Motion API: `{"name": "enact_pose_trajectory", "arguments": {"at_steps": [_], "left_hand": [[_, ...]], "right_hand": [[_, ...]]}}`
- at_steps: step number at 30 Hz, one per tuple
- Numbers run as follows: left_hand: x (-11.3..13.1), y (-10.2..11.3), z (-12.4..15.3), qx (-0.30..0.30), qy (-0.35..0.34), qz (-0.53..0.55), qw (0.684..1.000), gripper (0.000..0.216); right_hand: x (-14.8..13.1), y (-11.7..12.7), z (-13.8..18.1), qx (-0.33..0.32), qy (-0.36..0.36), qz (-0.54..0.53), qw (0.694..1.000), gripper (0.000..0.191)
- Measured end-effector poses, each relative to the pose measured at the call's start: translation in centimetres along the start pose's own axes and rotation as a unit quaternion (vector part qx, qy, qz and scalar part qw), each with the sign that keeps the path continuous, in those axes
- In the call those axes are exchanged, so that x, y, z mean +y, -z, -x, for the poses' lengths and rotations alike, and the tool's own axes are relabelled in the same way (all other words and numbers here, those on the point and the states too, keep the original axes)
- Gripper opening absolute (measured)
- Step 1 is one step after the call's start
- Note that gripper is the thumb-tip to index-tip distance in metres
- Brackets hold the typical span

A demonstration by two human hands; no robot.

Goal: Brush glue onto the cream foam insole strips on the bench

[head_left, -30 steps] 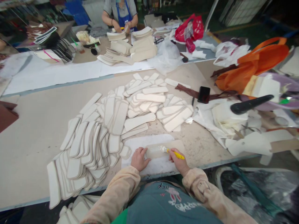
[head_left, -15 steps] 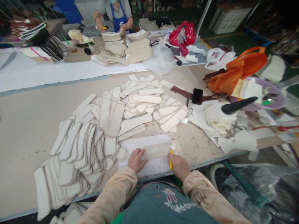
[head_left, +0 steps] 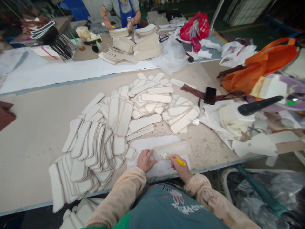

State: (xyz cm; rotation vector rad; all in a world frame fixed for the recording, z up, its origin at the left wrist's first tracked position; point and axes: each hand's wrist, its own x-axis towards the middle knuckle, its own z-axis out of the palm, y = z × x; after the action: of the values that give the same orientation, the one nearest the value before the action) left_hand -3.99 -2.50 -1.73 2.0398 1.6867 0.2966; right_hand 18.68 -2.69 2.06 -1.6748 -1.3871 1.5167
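My right hand (head_left: 182,168) is closed round the yellow handle of a brush (head_left: 177,160). White paste sits at the brush's tip, which touches a long pale strip with rounded ends (head_left: 178,147). At the strip's left end, my left hand (head_left: 145,160) rests with thumb and fingers apart, pressing on its edge. Beneath the strip lies a white paper sheet (head_left: 166,139). Just left of that sheet spreads a large heap of similar cream pieces (head_left: 83,140), overlapping in rows.
A co-worker (head_left: 127,14) handles stacked pieces at the far table. To the right are a black phone (head_left: 210,95), an orange bag (head_left: 259,71) and a white container (head_left: 234,119) with a black handle across it. A bin of plastic (head_left: 269,190) stands beside the table's front edge.
The brush has swept left along the strip, from near its right end towards my left hand, and its handle now points right. The whole view has shifted slightly.
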Motion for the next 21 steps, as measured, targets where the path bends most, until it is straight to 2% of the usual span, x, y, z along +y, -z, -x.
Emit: {"name": "enact_pose_trajectory", "arguments": {"at_steps": [3, 6, 8, 10, 12, 14, 17, 21], "left_hand": [[0.1, 0.0, -0.1, -0.002, 0.005, 0.000, 1.000, 0.058], [0.1, 0.0, -0.2, -0.003, 0.007, 0.001, 1.000, 0.059], [0.0, 0.1, -0.2, -0.004, 0.005, 0.004, 1.000, 0.059], [0.0, 0.1, -0.1, -0.003, 0.005, 0.006, 1.000, 0.060], [0.0, 0.0, 0.0, 0.002, 0.007, 0.007, 1.000, 0.060], [0.0, -0.1, 0.0, 0.006, 0.008, 0.008, 1.000, 0.059], [0.0, -0.2, 0.0, 0.006, 0.006, 0.004, 1.000, 0.058], [-0.1, -0.1, -0.2, 0.004, -0.002, -0.002, 1.000, 0.056]], "right_hand": [[1.2, 3.3, 0.3, 0.090, -0.015, 0.026, 0.995, 0.030], [1.2, 5.0, 1.0, 0.137, 0.047, 0.096, 0.985, 0.027], [0.4, 4.3, 1.3, 0.106, 0.094, 0.121, 0.982, 0.025], [-0.6, 2.5, 1.4, 0.028, 0.119, 0.104, 0.987, 0.024], [-1.4, 0.2, 1.0, -0.050, 0.126, 0.066, 0.989, 0.024], [-1.8, -1.6, 0.4, -0.093, 0.123, 0.031, 0.988, 0.025], [-1.5, -2.4, -0.7, -0.080, 0.089, 0.000, 0.993, 0.028], [-0.1, 0.3, -1.4, 0.023, 0.025, -0.013, 0.999, 0.032]]}}
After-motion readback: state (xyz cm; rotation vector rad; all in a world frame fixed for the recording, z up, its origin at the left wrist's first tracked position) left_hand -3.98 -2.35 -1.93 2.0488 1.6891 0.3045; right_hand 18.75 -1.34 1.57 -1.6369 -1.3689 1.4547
